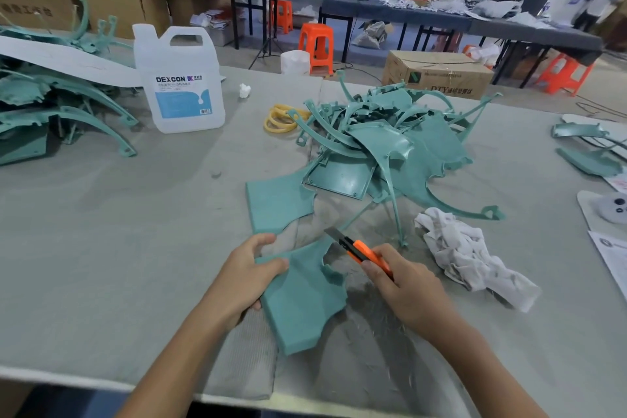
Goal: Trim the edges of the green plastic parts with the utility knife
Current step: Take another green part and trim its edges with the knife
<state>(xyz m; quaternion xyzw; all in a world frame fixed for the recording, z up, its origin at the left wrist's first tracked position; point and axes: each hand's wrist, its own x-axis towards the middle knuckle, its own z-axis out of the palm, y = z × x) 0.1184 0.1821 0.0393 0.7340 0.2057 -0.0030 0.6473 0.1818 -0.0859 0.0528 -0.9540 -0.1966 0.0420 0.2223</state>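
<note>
The left hand [246,276] grips a green plastic part [302,295] on the worktop [118,214]; right-hand fingers [376,273] clasp the utility knife [359,249], blade at its notched top edge. A slip could likely cut the left thumb or gouge the part

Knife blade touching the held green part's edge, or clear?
Cannot tell. In the head view the blade of the utility knife overlaps the top corner of the green part, but contact or a gap is not plain.
</note>
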